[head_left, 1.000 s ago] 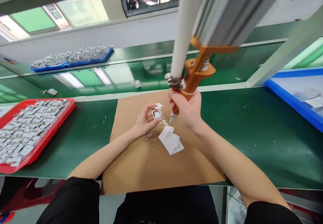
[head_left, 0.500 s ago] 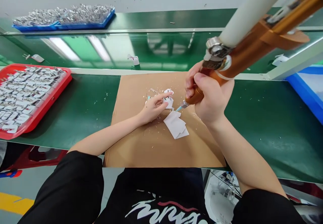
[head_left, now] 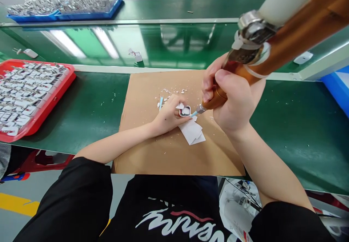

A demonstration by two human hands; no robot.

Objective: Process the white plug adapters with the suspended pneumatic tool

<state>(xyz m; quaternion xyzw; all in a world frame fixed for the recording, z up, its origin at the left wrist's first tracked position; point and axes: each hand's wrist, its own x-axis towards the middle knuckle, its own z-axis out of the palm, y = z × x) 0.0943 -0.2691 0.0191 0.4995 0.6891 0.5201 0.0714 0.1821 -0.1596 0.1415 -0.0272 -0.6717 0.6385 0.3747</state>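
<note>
My right hand is wrapped round an orange glue-gun-like tool with a pale hose along it. The tool's thin light-blue tip points down-left, close to a small white casing. My left hand grips this casing, whose open side shows dark and white parts inside. Folded white paper lies on the cardboard just below the casing. A light-blue strip and white scraps are behind my left hand.
At the left stands a red tray of white parts. A blue tray of metallic pieces is on the back shelf, a blue bin at the right. Small white devices sit along the back.
My left fingers have closed round the white casing, now with its open side showing. The tool and my right hand have shifted slightly right. The whole view has tilted a little.
</note>
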